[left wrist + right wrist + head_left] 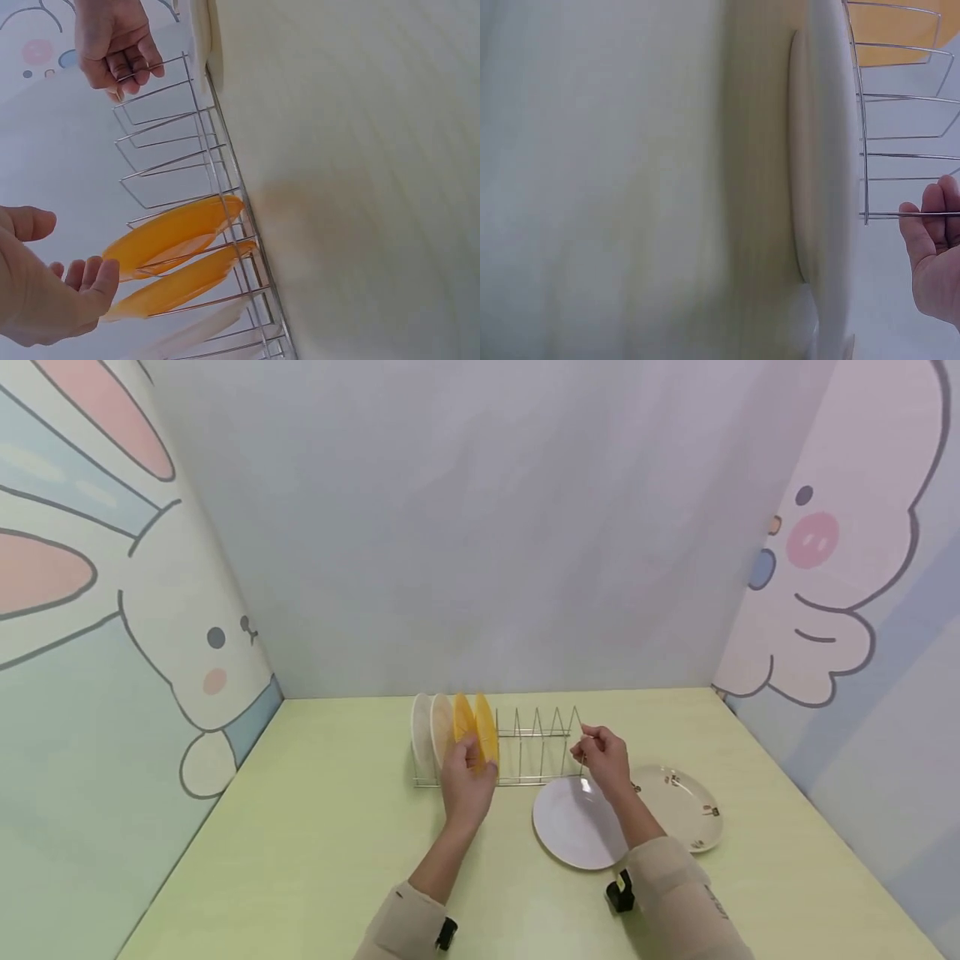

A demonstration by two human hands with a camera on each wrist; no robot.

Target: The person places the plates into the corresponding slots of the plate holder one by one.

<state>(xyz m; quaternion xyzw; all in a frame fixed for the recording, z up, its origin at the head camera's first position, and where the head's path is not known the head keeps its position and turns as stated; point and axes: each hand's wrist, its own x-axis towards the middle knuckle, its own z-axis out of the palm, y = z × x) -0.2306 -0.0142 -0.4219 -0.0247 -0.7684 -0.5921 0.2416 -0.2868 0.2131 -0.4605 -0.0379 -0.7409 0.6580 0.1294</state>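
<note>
One pale green table (330, 827) beneath everything, with a wire rack (521, 781) toward the back, long axis left to right, dividers front to back. At right, flat on the table, a patterned plate (678, 806), partly behind the right forearm, and beside it a flat white plate (577, 827), just in front of the rack's right end. In the rack's left half, four more on edge, nearly upright, faces sideways, broad diameters front to back and up: a rack-held white plate (421, 735), a cream plate (441, 722), a left yellow plate (462, 710) and, nearest the middle, a right yellow plate (486, 722). At its near rim, the left hand (467, 785), loosely cupped, partly spread, without a firm hold; yellow plate beyond the fingertips (94, 274). At the rack's right end, the right hand (607, 760), closely curled about the end wire (889, 214), well apart from both yellow plates. In the left wrist view, a clear gap from thumb (34, 223) to yellow rim, masked by overlap in the head view; in the right wrist view, fingers (922, 244) plainly behind the wire.
</note>
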